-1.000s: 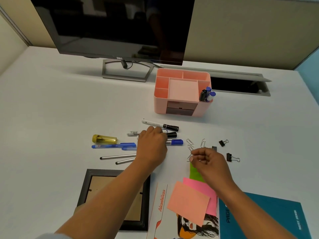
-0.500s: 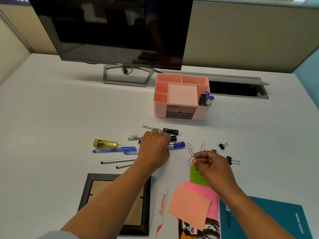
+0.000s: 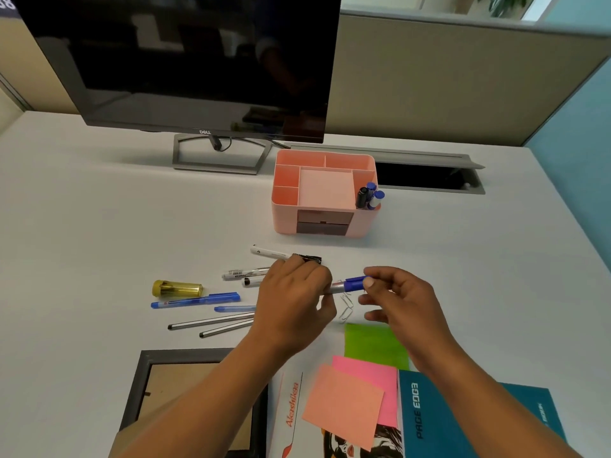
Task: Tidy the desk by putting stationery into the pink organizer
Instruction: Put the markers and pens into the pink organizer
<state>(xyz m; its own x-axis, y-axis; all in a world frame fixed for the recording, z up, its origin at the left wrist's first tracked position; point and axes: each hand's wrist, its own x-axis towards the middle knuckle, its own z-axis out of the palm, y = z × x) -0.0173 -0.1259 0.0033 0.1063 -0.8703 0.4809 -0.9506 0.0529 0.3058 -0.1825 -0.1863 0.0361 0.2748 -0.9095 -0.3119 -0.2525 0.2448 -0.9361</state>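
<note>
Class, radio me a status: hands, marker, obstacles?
Left hand and right hand both grip blue-capped marker, lifted off desk. Pink organizer ahead, path unobstructed.

You are at an office cubicle desk. Evidence: white desk [image 3: 99, 226] bounded by a beige fabric partition panel [image 3: 446, 87]; Dell monitor [image 3: 185, 61] on a grey stand; recessed cable hatch [image 3: 429, 175] set into the desktop behind the pink organizer [image 3: 330, 223]. Pens [image 3: 195, 300], sticky notes [image 3: 363, 391] and a notebook [image 3: 463, 421] lie scattered across it.
</note>
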